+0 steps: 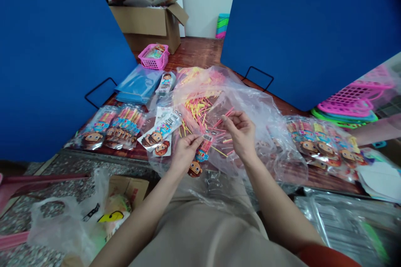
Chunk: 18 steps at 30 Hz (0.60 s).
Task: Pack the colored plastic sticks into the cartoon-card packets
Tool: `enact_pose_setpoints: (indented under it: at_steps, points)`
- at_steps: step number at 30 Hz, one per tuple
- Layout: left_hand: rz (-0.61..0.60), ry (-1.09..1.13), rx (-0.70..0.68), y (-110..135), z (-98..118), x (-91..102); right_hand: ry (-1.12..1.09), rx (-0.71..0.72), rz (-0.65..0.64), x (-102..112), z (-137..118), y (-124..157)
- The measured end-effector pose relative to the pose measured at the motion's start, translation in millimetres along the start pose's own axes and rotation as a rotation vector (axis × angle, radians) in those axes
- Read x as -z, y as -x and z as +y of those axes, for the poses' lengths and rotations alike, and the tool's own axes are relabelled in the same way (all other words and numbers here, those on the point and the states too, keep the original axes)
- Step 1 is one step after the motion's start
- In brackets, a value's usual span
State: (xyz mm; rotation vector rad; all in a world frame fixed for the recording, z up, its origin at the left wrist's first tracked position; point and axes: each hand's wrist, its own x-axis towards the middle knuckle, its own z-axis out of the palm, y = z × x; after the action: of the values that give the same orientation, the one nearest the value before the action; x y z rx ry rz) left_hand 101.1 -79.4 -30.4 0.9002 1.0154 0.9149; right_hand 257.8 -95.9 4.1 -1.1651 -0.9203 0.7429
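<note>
My left hand point(185, 150) is closed on a small printed packet point(200, 156) with a cartoon face at its lower end. My right hand point(239, 131) pinches a few thin pink sticks point(227, 113) just above the packet's top. Both hands hover over a large clear plastic bag point(250, 104) holding a loose heap of pink and yellow sticks point(197, 106). Two more packets point(159, 133) lie just left of my left hand.
Rows of filled packets lie at the left point(112, 127) and right point(319, 144) of the wooden table. A blue bag stack point(138, 85), pink basket point(153, 56) and cardboard box point(150, 25) sit farther back. Stacked coloured baskets point(347, 108) are at right. Blue panels flank the table.
</note>
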Motion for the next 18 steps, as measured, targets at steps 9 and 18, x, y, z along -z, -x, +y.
enact_pose_setpoints:
  at_steps: [9, 18]
  points:
    - [-0.032, 0.027, 0.042, 3.8, 2.4, -4.5, 0.097, 0.053, -0.097, -0.5, 5.1, 10.9]
    - [-0.021, 0.135, 0.124, 5.5, 6.3, -5.0, 0.232, 0.136, -0.188, 6.7, 13.4, 18.4]
